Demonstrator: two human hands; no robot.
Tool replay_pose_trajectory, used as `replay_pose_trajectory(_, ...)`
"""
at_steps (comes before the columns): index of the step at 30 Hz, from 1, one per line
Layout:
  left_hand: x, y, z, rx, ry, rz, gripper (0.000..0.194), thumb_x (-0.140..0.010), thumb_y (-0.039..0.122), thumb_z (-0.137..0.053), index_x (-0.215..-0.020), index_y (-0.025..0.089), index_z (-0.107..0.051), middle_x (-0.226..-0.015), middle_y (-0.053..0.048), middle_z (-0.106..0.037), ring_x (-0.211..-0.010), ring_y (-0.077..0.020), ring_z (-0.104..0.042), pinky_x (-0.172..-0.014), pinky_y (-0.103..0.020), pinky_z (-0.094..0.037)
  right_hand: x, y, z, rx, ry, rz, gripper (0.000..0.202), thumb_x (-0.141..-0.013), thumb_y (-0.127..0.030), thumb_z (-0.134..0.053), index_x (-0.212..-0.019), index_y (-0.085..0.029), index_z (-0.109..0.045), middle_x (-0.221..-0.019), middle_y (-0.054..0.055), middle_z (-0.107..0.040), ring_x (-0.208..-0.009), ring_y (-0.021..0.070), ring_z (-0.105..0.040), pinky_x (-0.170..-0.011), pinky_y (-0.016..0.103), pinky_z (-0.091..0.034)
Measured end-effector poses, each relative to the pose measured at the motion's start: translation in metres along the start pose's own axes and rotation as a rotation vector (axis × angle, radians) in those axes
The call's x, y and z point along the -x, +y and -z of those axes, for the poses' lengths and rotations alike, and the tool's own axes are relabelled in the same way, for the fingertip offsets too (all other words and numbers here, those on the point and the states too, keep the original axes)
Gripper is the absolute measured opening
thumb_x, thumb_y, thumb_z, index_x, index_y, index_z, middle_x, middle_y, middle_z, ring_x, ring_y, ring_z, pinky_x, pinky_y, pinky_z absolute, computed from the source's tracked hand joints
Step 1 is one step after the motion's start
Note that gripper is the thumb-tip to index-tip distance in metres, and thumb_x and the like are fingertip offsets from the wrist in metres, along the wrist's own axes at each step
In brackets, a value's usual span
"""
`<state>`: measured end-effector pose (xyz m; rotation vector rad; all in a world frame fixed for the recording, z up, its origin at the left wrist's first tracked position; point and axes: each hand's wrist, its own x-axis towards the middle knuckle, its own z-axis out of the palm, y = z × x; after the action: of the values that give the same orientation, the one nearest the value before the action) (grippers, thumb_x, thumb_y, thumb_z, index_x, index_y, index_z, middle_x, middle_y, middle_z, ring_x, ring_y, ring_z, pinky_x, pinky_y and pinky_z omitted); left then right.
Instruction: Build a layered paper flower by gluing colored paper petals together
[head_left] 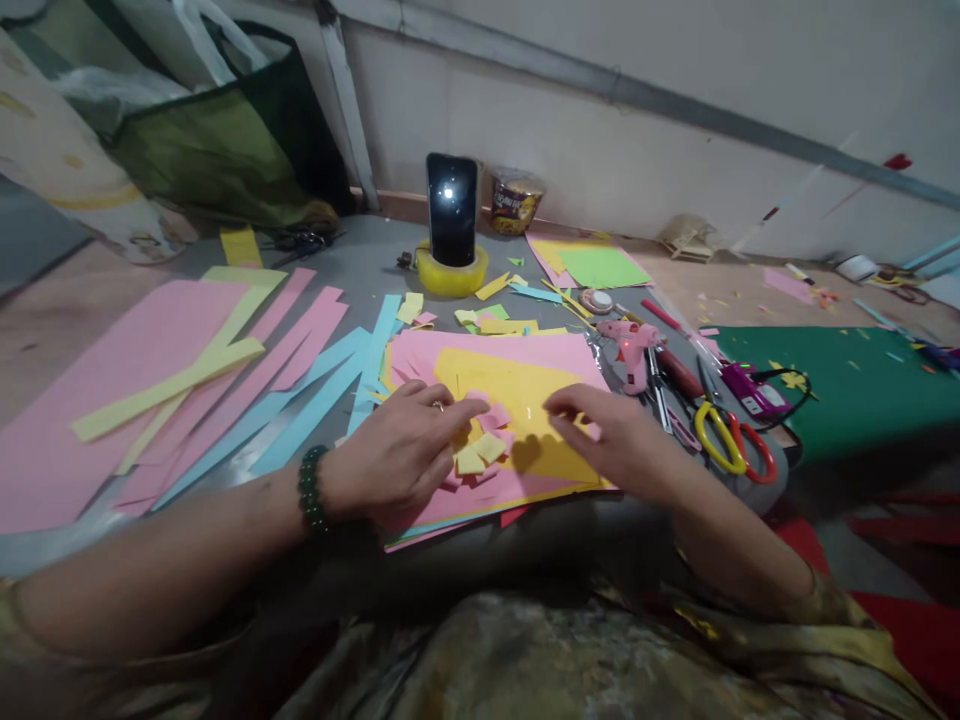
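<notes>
My left hand (405, 440), with a dark green bead bracelet (312, 488) at the wrist, reaches over a small heap of cut pink and pale yellow paper pieces (491, 447). Its index finger is stretched out at the heap's edge, the other fingers partly bent. Under the heap lies a yellow paper sheet (559, 455) on top of pink paper (420, 515) and other coloured sheets. To the right, my right hand (619, 440) hovers over the yellow sheet. A gap shows between its thumb and bent forefinger, and nothing is visible in it.
Paper strips (292, 345) and a large pink sheet (142, 370) lie at left. A phone (452, 210) stands in a yellow tape roll (450, 275). At right are a pink glue gun (634, 350), scissors (720, 440) and a purple power strip (754, 392). A noodle cup (514, 203) is behind.
</notes>
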<state>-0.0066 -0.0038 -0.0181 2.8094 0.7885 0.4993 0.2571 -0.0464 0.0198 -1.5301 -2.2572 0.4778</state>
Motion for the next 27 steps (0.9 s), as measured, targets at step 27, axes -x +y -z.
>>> replay_pose_trajectory(27,-0.002,-0.003,0.012,0.109,-0.144,0.057,0.042,-0.096,0.022,-0.033,-0.129,0.013,-0.056,-0.105,-0.014,-0.066,-0.095,-0.0264,-0.061,-0.087,-0.038,-0.048,-0.042,0.104,0.044,-0.131,0.409,-0.813,0.019,-0.071,-0.019,-0.066,-0.057,-0.021,-0.055,-0.047,-0.004,-0.05,-0.05,0.0148,-0.052,-0.053,0.027,-0.043)
